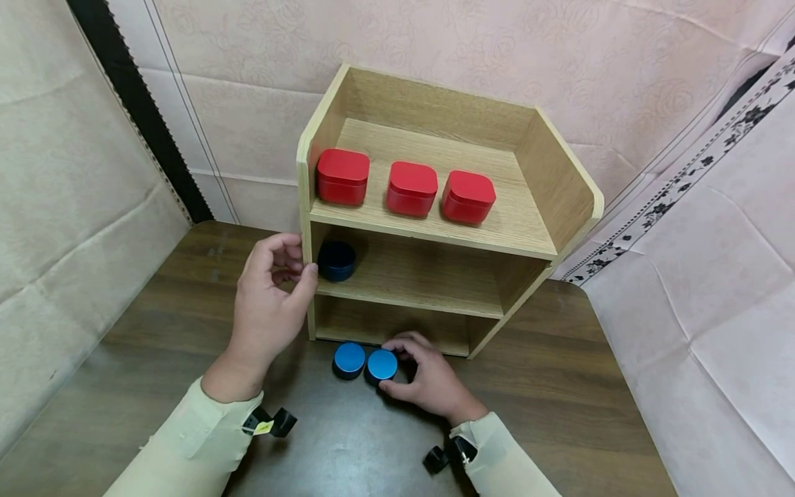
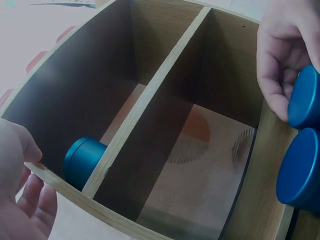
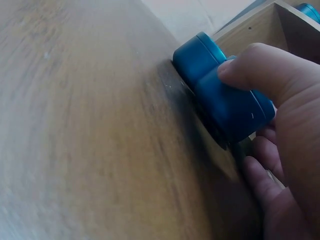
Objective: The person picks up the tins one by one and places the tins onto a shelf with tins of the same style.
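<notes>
A small wooden shelf unit (image 1: 428, 141) stands on the table. My left hand (image 1: 267, 304) pinches the front edge of its left side panel, thumb on the inner side and fingers outside. Just inside, at the left end of the middle shelf, sits a round blue tin (image 2: 85, 160), dark in the head view. On the table before the bottom shelf, my right hand (image 1: 428, 379) grips another round blue tin (image 3: 230, 107) between thumb and fingers. A matching blue tin (image 1: 349, 357) stands close on its left, overlapping it in the right wrist view.
Three red rounded-square tins, the left one (image 1: 343, 178), the middle one (image 1: 412, 190) and the right one (image 1: 468, 198), line the front of the top shelf. Cloth curtains (image 1: 261, 131) hang behind and on both sides of the brown wooden table (image 1: 559, 386).
</notes>
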Tool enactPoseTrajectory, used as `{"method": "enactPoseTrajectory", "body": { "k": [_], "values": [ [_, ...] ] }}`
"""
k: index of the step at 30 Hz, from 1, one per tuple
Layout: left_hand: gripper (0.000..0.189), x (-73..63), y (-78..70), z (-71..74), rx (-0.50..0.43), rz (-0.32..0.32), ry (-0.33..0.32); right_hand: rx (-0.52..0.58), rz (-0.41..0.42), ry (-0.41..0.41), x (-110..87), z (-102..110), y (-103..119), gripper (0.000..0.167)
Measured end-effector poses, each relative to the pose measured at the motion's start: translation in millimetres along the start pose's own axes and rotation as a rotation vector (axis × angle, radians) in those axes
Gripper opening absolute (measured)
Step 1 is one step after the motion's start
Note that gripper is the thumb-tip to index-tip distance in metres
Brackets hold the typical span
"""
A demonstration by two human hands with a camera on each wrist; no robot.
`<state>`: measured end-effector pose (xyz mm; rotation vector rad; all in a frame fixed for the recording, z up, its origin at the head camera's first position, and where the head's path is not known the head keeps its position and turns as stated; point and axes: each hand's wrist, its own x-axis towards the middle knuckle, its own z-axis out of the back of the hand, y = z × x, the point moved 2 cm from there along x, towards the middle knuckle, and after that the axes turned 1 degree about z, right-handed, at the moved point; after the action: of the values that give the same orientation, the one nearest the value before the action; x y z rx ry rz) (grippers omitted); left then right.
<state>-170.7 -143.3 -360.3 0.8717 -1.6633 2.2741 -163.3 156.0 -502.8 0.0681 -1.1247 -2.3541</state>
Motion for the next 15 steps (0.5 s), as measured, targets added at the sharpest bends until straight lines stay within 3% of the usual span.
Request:
{"method": "enactPoseTrajectory", "body": {
  "k": [15],
  "values": [
    [0.043, 0.3, -1.2, -0.1, -0.003, 0.014, -0.001, 0.081, -0.03, 0.023, 2.0, 8.2, 3.4, 0.054]
  ]
}}
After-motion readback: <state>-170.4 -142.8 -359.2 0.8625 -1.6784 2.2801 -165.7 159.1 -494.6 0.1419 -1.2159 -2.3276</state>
